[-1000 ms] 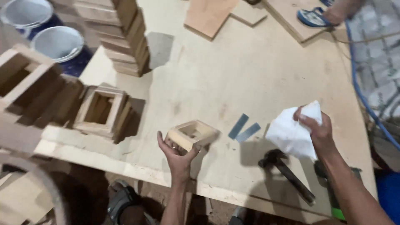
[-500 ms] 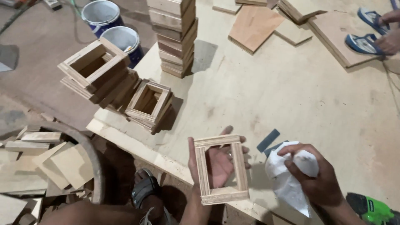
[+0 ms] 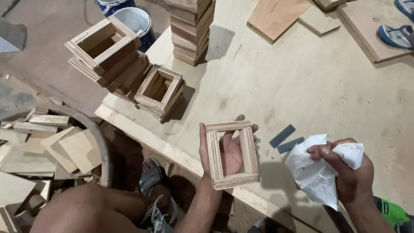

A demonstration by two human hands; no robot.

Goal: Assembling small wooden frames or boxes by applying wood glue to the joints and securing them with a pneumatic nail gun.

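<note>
Plywood offcuts (image 3: 47, 146) fill a tub at far left. Nearer centre, the left hand (image 3: 228, 151) cradles a small wooden frame (image 3: 232, 154), long axis upright, opening facing up. Just beside it, the right hand (image 3: 351, 174) is closed around a crumpled white bag (image 3: 315, 172) over the plywood board (image 3: 310, 86).

Woodworking workshop (stacked wooden frames (image 3: 108, 54))

Pale tan wooden frame (image 3: 232, 156), white crumpled cloth (image 3: 318, 172), two grey-blue strips (image 3: 285, 139).
</note>
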